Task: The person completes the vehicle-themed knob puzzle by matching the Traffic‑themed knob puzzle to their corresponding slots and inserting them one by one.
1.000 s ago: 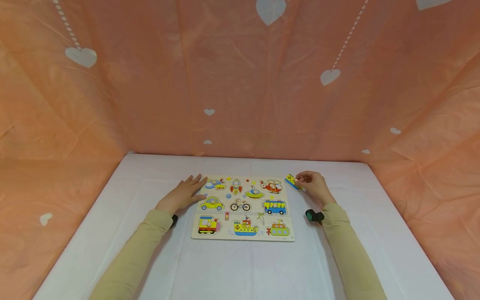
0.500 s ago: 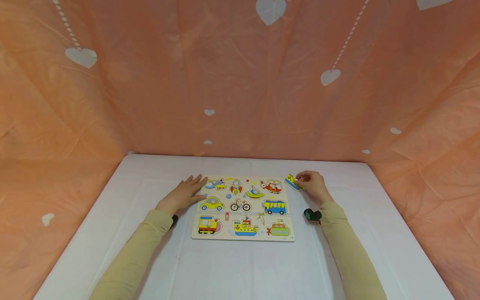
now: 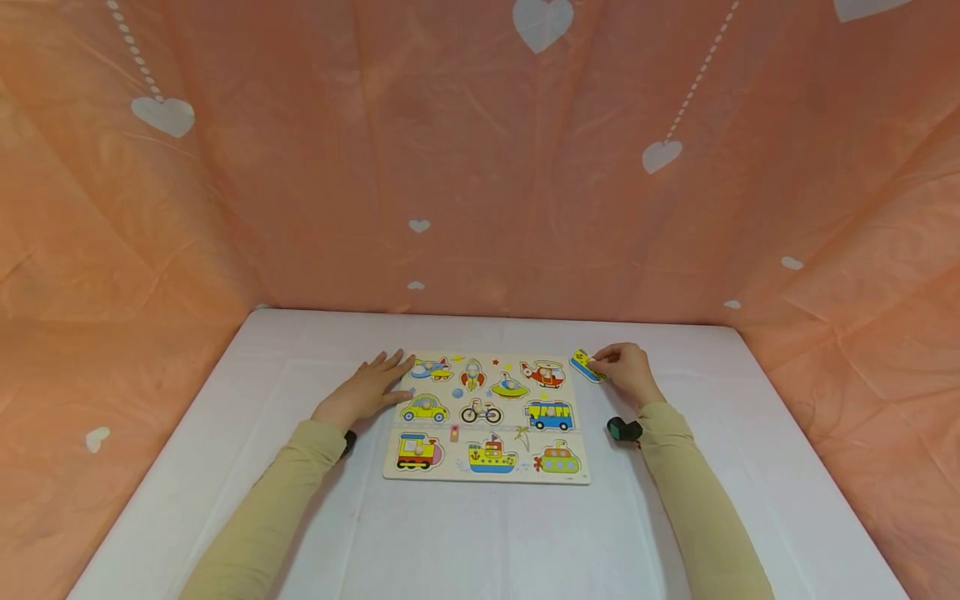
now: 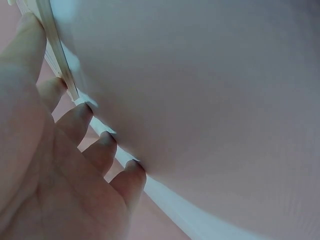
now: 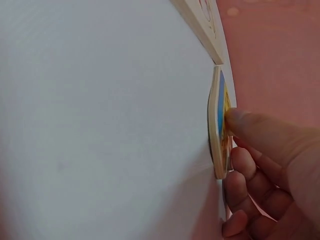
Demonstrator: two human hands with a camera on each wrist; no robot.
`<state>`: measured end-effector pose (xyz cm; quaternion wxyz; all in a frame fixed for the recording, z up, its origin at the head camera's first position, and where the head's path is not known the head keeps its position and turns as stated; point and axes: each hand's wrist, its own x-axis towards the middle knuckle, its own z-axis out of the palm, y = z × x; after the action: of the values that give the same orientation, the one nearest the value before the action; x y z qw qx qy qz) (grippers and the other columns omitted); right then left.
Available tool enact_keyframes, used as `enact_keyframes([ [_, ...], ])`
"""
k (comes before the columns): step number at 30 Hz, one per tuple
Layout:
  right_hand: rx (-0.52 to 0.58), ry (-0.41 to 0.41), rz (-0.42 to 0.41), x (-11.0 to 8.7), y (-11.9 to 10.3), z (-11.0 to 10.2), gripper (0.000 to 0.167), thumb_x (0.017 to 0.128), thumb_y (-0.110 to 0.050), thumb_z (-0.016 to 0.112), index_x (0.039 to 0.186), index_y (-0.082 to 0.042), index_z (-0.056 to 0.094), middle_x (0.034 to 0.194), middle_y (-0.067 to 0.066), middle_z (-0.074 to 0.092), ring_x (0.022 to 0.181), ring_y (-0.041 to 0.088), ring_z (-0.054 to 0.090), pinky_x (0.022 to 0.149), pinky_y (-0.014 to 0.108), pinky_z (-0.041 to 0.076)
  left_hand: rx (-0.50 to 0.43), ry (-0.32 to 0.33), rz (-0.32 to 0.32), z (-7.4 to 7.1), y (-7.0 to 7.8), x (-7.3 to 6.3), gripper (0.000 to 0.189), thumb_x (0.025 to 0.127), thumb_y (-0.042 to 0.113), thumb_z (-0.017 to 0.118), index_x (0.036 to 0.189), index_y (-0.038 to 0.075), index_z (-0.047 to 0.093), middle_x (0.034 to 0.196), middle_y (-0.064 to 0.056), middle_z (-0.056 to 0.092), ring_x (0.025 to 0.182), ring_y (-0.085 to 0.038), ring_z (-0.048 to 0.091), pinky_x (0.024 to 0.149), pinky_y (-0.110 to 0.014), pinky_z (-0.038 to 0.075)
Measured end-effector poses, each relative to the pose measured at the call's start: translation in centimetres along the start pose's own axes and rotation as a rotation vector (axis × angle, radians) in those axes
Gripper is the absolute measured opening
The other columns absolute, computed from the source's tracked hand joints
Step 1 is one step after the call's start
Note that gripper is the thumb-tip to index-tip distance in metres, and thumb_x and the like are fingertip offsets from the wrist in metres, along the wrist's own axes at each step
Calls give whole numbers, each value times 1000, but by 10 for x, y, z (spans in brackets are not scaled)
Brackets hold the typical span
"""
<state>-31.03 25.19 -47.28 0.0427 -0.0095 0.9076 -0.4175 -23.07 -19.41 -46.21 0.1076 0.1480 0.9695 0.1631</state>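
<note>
In the head view a wooden knob puzzle board [image 3: 453,475] lies flat on the table, printed with vehicles. My left hand [image 3: 365,390] rests at its left edge with fingers spread; in the left wrist view the thumb [image 4: 30,40] lies against the board's edge and the other fingertips reach toward the table. Just off the board's top right corner is a yellow and blue ship puzzle piece [image 3: 582,365]. The right hand [image 3: 632,373] pinches it between thumb and fingers. In the right wrist view this piece [image 5: 218,120] sits close over the white cloth, near the board's corner.
A train piece [image 3: 408,450], a bus piece [image 3: 551,414], a helicopter piece [image 3: 553,375] and several others sit in the board. A ship picture [image 3: 491,458] shows at bottom middle. White cloth covers the table [image 3: 480,542]; an orange curtain [image 3: 480,167] with hearts stands behind.
The right wrist has shifted very slightly left, and the fingers on the ship piece have moved a little. The left hand and the board have stayed in place.
</note>
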Motion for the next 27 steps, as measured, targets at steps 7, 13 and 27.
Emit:
enact_keyframes([
  [7, -32, 1, -17, -2, 3, -4, 21, 88, -16, 71, 99, 2, 69, 95, 13, 63, 85, 23, 53, 66, 26, 47, 3, 4, 4, 0, 1, 0, 73, 93, 42, 58, 151, 10, 28, 156, -18, 19, 142, -42, 10, 111, -58, 10],
  [13, -27, -6, -71, -6, 2, -10, 21, 87, -12, 71, 100, 3, 69, 94, 13, 65, 84, 23, 55, 66, 26, 48, -4, 14, 25, -2, 2, -1, 71, 94, 39, 59, 150, 7, 30, 155, -20, 20, 141, -45, 11, 110, -60, 11],
  [27, -33, -8, -147, -24, -10, -18, 22, 84, -11, 75, 101, 2, 71, 87, 9, 65, 82, 23, 54, 60, 23, 45, -11, 18, 34, -3, 2, -2, 70, 95, 38, 58, 150, 6, 30, 155, -21, 20, 140, -46, 11, 111, -60, 10],
])
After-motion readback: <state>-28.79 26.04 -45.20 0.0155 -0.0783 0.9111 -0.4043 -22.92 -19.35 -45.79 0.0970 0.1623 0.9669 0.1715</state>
